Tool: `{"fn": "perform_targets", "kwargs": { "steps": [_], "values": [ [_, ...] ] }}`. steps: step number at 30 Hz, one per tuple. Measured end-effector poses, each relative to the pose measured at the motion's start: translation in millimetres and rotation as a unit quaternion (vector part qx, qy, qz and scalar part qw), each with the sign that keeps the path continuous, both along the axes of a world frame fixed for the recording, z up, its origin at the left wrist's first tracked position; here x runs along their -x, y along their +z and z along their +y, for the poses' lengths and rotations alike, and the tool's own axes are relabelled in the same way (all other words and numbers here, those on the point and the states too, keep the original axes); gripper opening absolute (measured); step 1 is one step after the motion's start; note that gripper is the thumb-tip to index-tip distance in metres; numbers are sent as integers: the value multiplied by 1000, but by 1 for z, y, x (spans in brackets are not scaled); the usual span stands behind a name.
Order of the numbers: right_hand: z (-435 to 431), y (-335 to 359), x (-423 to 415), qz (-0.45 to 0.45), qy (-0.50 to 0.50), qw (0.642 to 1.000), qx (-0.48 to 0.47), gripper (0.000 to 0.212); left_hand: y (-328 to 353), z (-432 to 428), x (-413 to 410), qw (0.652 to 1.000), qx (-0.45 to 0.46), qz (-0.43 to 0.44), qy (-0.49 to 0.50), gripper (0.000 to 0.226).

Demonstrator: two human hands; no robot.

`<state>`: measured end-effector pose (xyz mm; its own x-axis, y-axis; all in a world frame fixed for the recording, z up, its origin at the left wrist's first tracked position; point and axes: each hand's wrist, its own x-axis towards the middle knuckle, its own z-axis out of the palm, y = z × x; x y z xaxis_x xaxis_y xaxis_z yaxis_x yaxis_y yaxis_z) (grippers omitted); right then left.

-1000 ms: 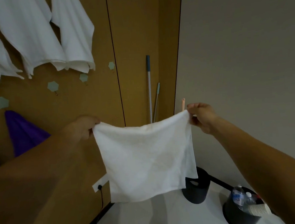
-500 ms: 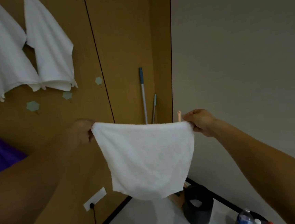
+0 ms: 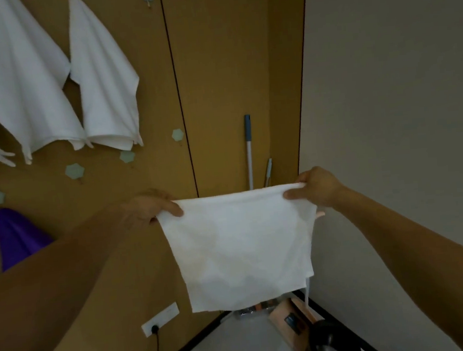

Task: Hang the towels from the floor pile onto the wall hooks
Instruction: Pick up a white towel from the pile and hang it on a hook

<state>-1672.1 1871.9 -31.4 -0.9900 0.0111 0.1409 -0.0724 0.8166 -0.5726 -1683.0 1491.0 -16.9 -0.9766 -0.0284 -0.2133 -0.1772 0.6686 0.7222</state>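
Note:
I hold a white towel (image 3: 242, 247) stretched out in front of me, its top edge folded over. My left hand (image 3: 150, 207) pinches its upper left corner and my right hand (image 3: 316, 186) pinches the upper right corner. The cloth hangs down between them. On the brown wooden wall at upper left hang white towels (image 3: 104, 82), side by side. Below them are several pale hexagonal hooks (image 3: 74, 171) with nothing on them, one more hook (image 3: 177, 134) further right. A purple towel (image 3: 17, 238) hangs at the lower left, partly behind my left arm.
A mop handle (image 3: 249, 151) and a second pole (image 3: 268, 170) lean in the corner where the wooden wall meets a grey wall. A wall socket (image 3: 160, 318) with a black cord sits low. A black bin (image 3: 333, 342) and a dustpan (image 3: 292, 321) stand on the floor.
The view has tilted and shifted so the hung towels sit lower and further right. Both hands have kept the towel and regripped, folding its top edge over; the lower edge now hangs straighter.

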Motion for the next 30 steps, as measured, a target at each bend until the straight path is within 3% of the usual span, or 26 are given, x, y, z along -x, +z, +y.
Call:
{"fn": "perform_targets", "kwargs": {
  "steps": [4, 8, 10, 13, 15, 20, 23, 26, 28, 30],
  "values": [
    [-9, 13, 37, 56, 4, 997, 45, 50, 5, -1, 26, 998, -15, 56, 29, 35],
    [-20, 29, 74, 120, -7, 992, -26, 33, 15, 4, 67, 982, -61, 172, 45, 19],
    [-29, 41, 96, 168, -17, 986, 9, 34, 29, 6, 87, 964, -75, 247, 63, 12],
    [-47, 63, 126, 192, -32, 969, 153, 36, 58, 12, 112, 923, -167, 332, 99, 14],
    [-61, 77, 143, 195, -19, 931, 306, 19, 73, 15, 125, 896, -243, 354, 111, 11],
    [-105, 107, 185, 184, 8, 876, 447, 27, 100, 15, 151, 871, -201, 437, 95, 24],
    [-131, 122, 204, 157, 94, 894, 410, 30, 116, 14, 171, 866, -225, 433, 108, 26],
    [-140, 135, 221, 141, 200, 934, 259, 42, 130, 4, 192, 875, -233, 415, 95, 15],
    [-143, 143, 241, 130, 232, 932, 246, 39, 139, -2, 200, 889, -194, 413, 45, 42],
    [-149, 155, 262, 153, 235, 924, 259, 35, 148, -6, 210, 906, -126, 404, 0, 50]
  ]
}}
